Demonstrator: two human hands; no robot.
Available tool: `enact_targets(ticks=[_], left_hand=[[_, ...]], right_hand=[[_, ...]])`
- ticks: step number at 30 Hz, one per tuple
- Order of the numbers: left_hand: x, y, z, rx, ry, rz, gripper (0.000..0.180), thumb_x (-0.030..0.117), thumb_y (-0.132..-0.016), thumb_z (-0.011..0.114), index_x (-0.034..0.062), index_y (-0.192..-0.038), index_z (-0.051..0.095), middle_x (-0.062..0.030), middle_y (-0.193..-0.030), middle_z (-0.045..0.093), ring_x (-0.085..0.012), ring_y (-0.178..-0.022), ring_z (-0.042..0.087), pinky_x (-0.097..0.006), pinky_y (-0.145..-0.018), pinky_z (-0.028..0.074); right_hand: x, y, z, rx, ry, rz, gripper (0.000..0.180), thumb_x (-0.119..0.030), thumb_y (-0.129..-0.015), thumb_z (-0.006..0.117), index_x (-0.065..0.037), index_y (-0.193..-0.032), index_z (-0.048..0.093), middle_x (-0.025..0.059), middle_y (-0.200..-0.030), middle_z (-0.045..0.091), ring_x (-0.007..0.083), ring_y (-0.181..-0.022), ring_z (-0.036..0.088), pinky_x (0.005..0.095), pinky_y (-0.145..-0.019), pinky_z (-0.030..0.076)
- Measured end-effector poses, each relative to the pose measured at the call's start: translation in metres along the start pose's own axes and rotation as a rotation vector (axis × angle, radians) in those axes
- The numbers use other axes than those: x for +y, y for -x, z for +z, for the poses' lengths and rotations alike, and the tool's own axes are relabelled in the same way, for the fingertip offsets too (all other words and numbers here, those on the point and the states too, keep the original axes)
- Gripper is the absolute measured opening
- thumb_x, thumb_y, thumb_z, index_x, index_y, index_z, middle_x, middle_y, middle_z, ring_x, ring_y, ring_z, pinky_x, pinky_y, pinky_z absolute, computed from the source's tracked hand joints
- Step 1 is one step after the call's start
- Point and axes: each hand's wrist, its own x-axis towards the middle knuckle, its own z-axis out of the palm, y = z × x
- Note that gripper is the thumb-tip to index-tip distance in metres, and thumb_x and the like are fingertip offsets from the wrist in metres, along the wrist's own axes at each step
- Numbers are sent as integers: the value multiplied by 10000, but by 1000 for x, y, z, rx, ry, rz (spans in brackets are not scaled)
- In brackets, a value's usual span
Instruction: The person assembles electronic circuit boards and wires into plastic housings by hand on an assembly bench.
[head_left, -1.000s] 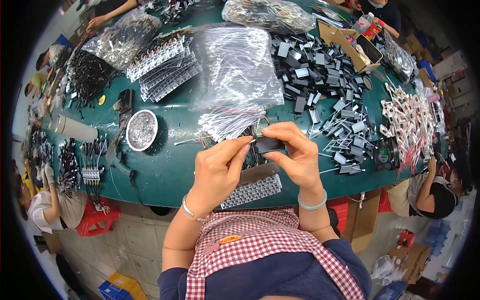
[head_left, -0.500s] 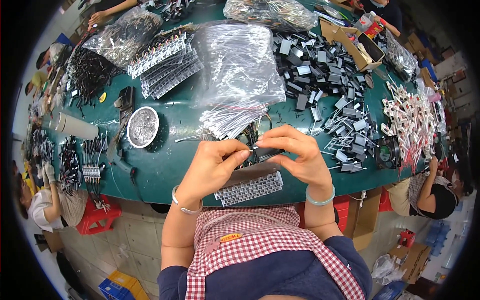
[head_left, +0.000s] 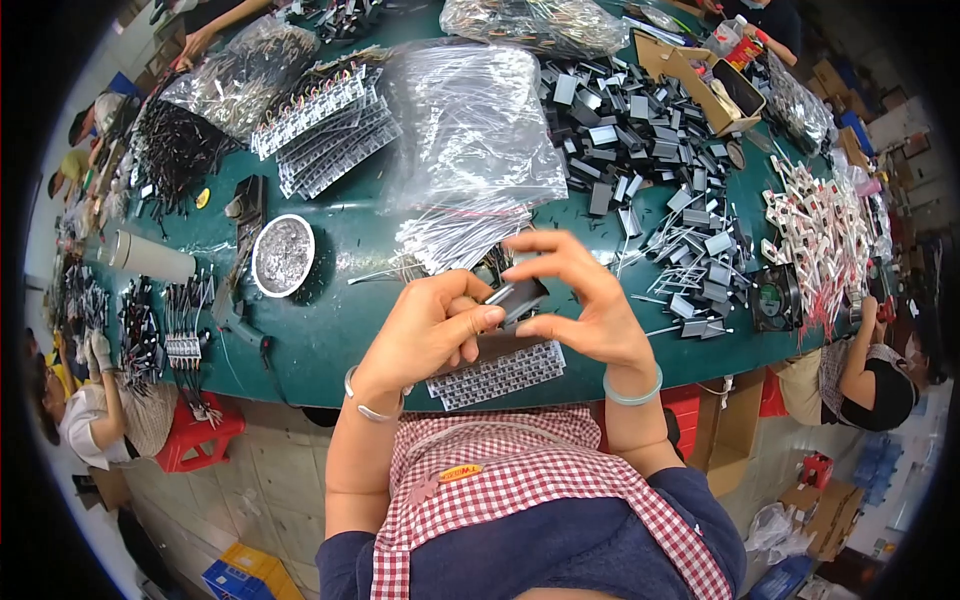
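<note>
Both hands meet over the near edge of the green table [head_left: 330, 330], just above the checked apron [head_left: 520, 480]. Left hand [head_left: 425, 335] is curled, thumb and forefinger pinched on the left end of a small dark metal part [head_left: 518, 297]; right hand [head_left: 585, 305] is more spread, thumb under and fingers arched over the part's right end, so the piece is gripped from both sides. Its long axis runs roughly left to right, tilted up toward the right, and it sits between the two hands, about equally close to each. Directly below them lies a flat perforated strip [head_left: 500, 370] on the table edge. Beyond, a clear bag of thin wire pieces [head_left: 470, 150] spreads toward the far side, a round tin [head_left: 283, 256] stands to the left, and a heap of grey metal clips [head_left: 640, 120] lies far right
</note>
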Motion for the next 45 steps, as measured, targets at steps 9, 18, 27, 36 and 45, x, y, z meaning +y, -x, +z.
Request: enact_targets(ticks=[9, 18, 27, 36, 45], left_hand=[[-11, -8, 25, 188, -163, 117, 149, 93, -897, 655, -29, -926, 575, -70, -644, 656, -89, -546, 593, -230, -496, 463], [-35, -46, 10, 179, -358, 237, 192, 164, -883, 657, -6, -955, 601, -161, -814, 678, -274, -744, 670, -362, -665, 499], [-69, -114, 17, 276, -1146, 447, 112, 74, -816, 633, 22, -897, 574, -167, -830, 616, -373, -742, 627, -458, -650, 495], [-71, -120, 18, 256, -1308, 391, 120, -12, -773, 559, 13, -883, 521, -171, -798, 612, -353, -734, 639, -428, -617, 513], [-26, -86, 15, 382, -1156, 659, 52, 31, -881, 552, 2, -903, 515, -165, -785, 597, -370, -730, 590, -450, -660, 461]], right_hand=[[36, 17, 31, 309, -165, 103, 75, -41, -814, 699, 7, -851, 655, 155, -1254, 589, 264, -1163, 552, 371, -1011, 397], [18, 42, -72, 988, 215, -83, 88, -64, -987, 498, 18, -957, 507, 184, -1019, 648, 169, -762, 681, 251, -659, 524], [120, 98, -144, 535, 1237, 69, 198, -42, -801, 690, -16, -970, 588, 137, -907, 630, 332, -827, 612, 403, -711, 498], [111, 68, -126, 400, 1196, 239, 222, -109, -708, 763, -35, -879, 643, 91, -883, 621, 302, -858, 567, 397, -744, 475], [176, 3, -123, 344, 1160, 235, 370, -78, -767, 719, -89, -1117, 602, 126, -1122, 572, 341, -986, 604, 410, -842, 499]])
